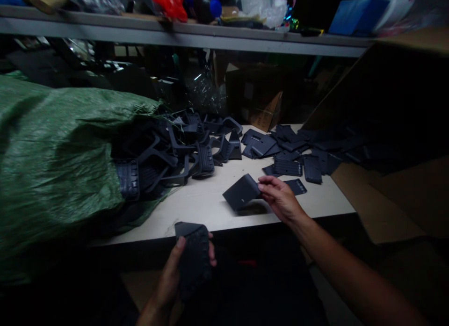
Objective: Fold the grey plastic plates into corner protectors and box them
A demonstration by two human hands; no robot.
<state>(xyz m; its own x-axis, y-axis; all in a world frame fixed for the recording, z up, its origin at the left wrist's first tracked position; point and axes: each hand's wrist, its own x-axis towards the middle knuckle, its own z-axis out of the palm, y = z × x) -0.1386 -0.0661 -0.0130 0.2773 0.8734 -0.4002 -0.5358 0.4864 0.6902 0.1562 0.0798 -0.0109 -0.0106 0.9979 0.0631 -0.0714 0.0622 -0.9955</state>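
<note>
My left hand (pixel 171 265) is closed around a dark plastic bracket-like part (pixel 194 253), held in front of the table's near edge. Between the thumb and fingers of my right hand (pixel 278 197) is a flat dark plastic plate (pixel 242 192), tilted above the white tabletop (pixel 210 199). A small hole or light mark shows on its face. Just behind my right hand lies another dark plate (pixel 296 186). A heap of dark angled plastic parts (pixel 203 160) spreads out to the left, and a pile of flat dark plates (pixel 259 143) lies to the right.
On the left a green woven sack (pixel 63 148) lies with its mouth towards the parts. An open cardboard box (pixel 382 199) stands at the right edge. Above the back runs a shelf (pixel 175 31) holding a bottle (pixel 203 5), bags and a blue box (pixel 358 16).
</note>
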